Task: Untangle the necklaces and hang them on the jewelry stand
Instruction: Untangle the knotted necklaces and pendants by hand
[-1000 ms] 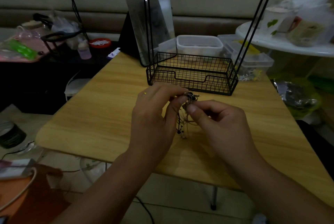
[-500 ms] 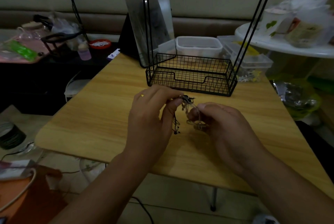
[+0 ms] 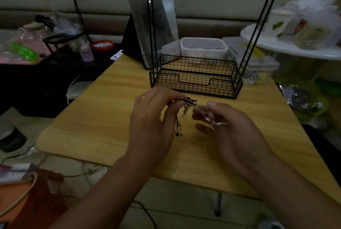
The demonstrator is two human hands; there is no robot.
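Between both hands' pinching grips, the tangled necklaces [image 3: 190, 103], taut from left hand [image 3: 155, 118] to right hand [image 3: 230, 129].

Looks like someone's dim living room at home: a light wood folding table [image 3: 110, 118] pushed near a sofa back [image 3: 55, 20], plastic food tubs [image 3: 203, 47] along its far edge, cluttered side table [image 3: 22, 51] at left, cables on the tiled floor.

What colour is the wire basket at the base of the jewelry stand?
Black; the wire basket shows best in the head view.
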